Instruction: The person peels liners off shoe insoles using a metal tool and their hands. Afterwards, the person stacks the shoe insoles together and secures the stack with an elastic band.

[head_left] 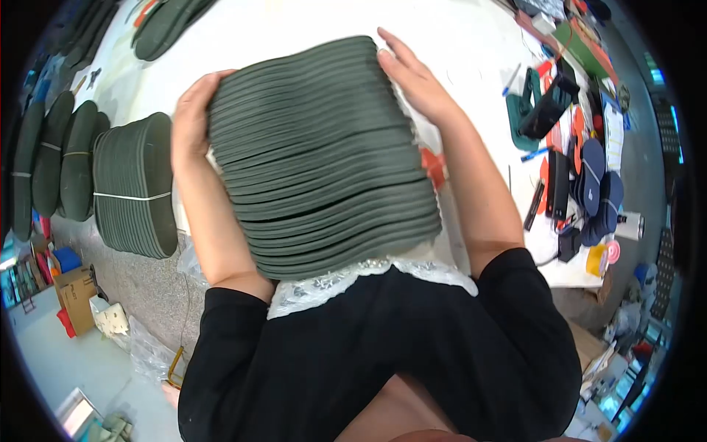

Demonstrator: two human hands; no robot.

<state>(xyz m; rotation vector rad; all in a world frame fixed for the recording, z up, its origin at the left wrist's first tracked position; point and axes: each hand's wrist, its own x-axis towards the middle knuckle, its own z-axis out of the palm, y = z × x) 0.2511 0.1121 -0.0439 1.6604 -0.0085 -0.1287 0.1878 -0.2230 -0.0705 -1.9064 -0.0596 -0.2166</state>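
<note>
A thick stack of dark green insoles (317, 155) rests in front of my chest at the table's near edge, its many layers packed closely together. My left hand (195, 114) presses round the stack's left side, with the fingertips curled over the far left corner. Against the far right corner is my right hand (412, 77), open, its fingers stretched out and spread. Part of its palm side is hidden. Behind my right forearm, a small orange-red patch (433, 168) shows beside the stack. Clear plastic (317, 291) lies between the stack and my black shirt.
Left of me stands a tied bundle of green insoles (125, 184), with more bundles (77, 158) beyond. Further insoles (166, 33) lie at the back of the white table (294, 26). To the right are a green-and-black device (541, 107), pens, and navy insoles (591, 177).
</note>
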